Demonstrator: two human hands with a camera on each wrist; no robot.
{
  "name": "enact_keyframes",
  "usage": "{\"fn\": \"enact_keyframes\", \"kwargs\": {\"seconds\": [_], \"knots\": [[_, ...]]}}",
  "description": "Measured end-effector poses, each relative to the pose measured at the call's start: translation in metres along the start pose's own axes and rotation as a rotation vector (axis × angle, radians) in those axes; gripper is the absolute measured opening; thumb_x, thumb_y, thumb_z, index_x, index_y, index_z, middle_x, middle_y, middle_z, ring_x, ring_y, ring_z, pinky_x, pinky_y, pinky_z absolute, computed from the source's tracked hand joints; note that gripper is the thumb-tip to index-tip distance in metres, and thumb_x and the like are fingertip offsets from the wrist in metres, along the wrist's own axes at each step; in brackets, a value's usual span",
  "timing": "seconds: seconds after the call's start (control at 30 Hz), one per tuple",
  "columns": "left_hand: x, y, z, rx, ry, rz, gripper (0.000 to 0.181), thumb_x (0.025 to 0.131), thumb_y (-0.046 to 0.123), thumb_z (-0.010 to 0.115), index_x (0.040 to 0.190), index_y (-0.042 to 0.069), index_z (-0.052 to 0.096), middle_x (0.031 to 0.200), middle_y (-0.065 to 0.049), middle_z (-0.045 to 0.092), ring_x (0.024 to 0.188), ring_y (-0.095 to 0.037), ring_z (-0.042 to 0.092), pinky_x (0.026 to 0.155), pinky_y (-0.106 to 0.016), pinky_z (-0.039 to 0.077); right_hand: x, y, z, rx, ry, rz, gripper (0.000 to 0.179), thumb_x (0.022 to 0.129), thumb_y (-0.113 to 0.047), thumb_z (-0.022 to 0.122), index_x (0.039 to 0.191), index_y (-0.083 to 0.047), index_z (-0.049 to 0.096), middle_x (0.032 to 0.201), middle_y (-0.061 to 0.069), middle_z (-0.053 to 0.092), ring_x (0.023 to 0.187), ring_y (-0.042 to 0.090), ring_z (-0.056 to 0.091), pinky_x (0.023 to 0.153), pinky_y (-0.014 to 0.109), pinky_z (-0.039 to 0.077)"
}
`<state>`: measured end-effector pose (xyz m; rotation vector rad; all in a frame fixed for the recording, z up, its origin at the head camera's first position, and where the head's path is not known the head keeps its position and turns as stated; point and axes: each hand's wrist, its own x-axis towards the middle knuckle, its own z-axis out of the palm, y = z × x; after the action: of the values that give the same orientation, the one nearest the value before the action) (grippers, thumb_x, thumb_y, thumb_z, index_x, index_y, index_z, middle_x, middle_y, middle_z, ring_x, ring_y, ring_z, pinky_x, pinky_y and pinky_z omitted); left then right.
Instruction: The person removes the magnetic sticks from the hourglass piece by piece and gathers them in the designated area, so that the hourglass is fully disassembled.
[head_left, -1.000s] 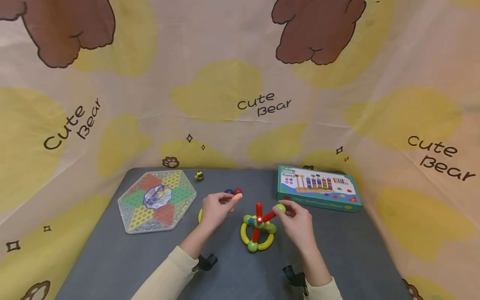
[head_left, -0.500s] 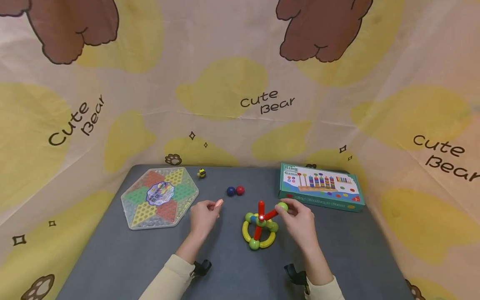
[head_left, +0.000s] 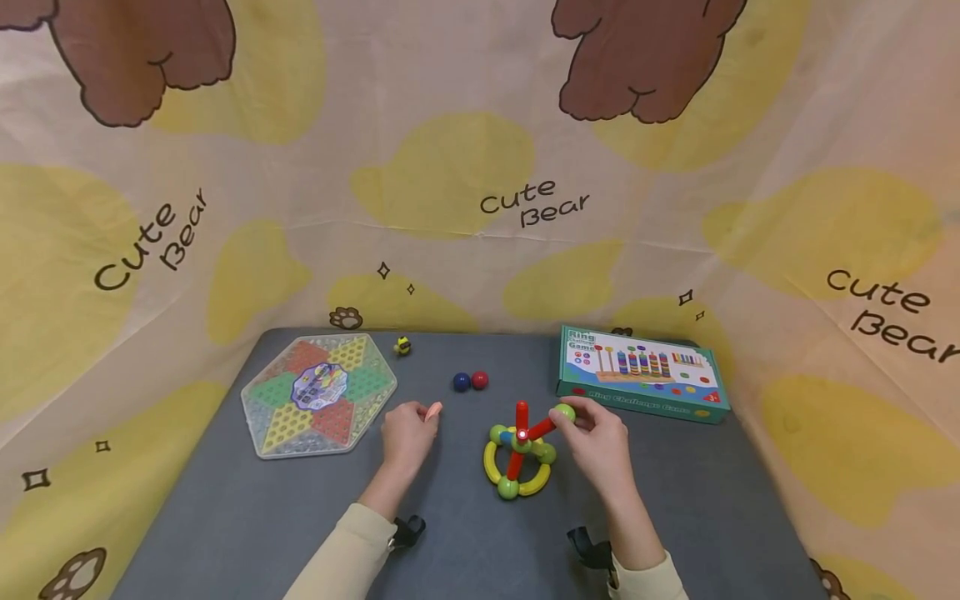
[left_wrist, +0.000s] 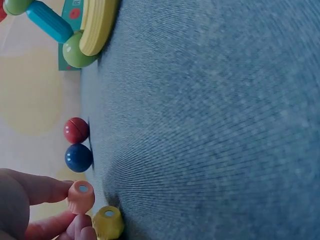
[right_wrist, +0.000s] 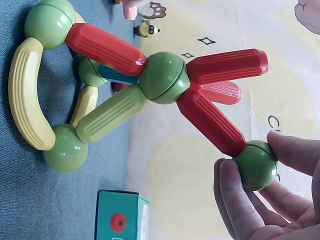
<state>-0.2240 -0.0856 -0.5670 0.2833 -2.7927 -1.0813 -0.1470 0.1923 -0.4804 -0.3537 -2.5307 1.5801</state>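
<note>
My left hand (head_left: 407, 433) pinches an orange magnetic rod (left_wrist: 81, 197) between thumb and fingers, its metal-tipped end facing the wrist camera. Close behind that rod in the left wrist view is a yellow magnetic piece (left_wrist: 108, 222) on the table. My right hand (head_left: 597, 437) holds a green ball (right_wrist: 256, 165) fixed to the end of a red rod (right_wrist: 211, 121). That rod slants out from the green hub ball (right_wrist: 163, 77) of a magnetic-stick structure. Its base is a ring of curved yellow rods (right_wrist: 31, 95) and green balls; red, blue and green rods rise to the hub, and further red rods stick out above.
A blue ball (head_left: 461, 382) and a red ball (head_left: 480, 380) sit side by side beyond the structure. At the left lies a hexagonal board-game case (head_left: 318, 396), with a small bee figure (head_left: 402, 345) near it. A green game box (head_left: 642, 373) lies at the back right.
My left hand has drawn back to the left with the orange rod, uncovering the blue and red balls. The right hand keeps its hold on the green ball.
</note>
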Motion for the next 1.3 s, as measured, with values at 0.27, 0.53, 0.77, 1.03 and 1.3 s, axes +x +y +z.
{"fn": "enact_keyframes", "kwargs": {"seconds": [0.27,0.53,0.77,1.03,1.3], "knots": [[0.0,-0.001,0.003,0.063,0.03,0.033,0.021,0.087,0.023,0.076,0.076,0.006,0.074,0.066,-0.004,0.064,0.061,-0.023,0.06,0.068,-0.046,0.048,0.001,0.001,0.0,-0.013,0.001,-0.003,0.035,0.09,-0.032,0.077,0.119,-0.012,0.073,0.107,0.009,0.076,0.096,0.025,0.075,0.08,0.038,0.06],[-0.005,0.0,0.001,0.079,0.087,0.054,0.017,0.084,0.017,0.077,0.081,0.001,0.076,0.071,-0.011,0.069,0.066,-0.032,0.066,0.07,-0.051,0.053,0.001,-0.001,0.0,-0.027,0.012,-0.028,0.034,0.091,-0.031,0.077,0.118,-0.012,0.073,0.107,0.01,0.076,0.095,0.026,0.075,0.08,0.04,0.061],[-0.006,-0.002,0.004,0.118,0.083,0.054,0.018,0.085,0.017,0.077,0.08,0.0,0.073,0.074,-0.014,0.069,0.072,-0.037,0.068,0.074,-0.055,0.053,0.0,-0.001,0.001,-0.024,0.004,-0.012,0.035,0.091,-0.031,0.076,0.119,-0.011,0.072,0.108,0.01,0.075,0.096,0.026,0.075,0.083,0.041,0.06],[-0.006,-0.002,0.005,0.132,0.057,0.056,0.019,0.084,0.016,0.075,0.084,-0.002,0.069,0.077,-0.018,0.067,0.078,-0.041,0.068,0.076,-0.057,0.052,0.0,0.001,0.001,-0.017,-0.005,-0.01,0.035,0.091,-0.031,0.076,0.119,-0.012,0.072,0.108,0.009,0.075,0.096,0.025,0.075,0.083,0.04,0.06],[0.002,-0.016,-0.006,0.142,-0.057,0.208,0.037,0.08,0.028,0.082,0.111,0.01,0.074,0.116,-0.013,0.066,0.111,-0.036,0.058,0.095,-0.055,0.045,0.001,0.002,0.001,-0.008,-0.006,-0.01,0.036,0.091,-0.033,0.077,0.12,-0.012,0.072,0.108,0.009,0.075,0.096,0.025,0.075,0.083,0.04,0.06]]}}
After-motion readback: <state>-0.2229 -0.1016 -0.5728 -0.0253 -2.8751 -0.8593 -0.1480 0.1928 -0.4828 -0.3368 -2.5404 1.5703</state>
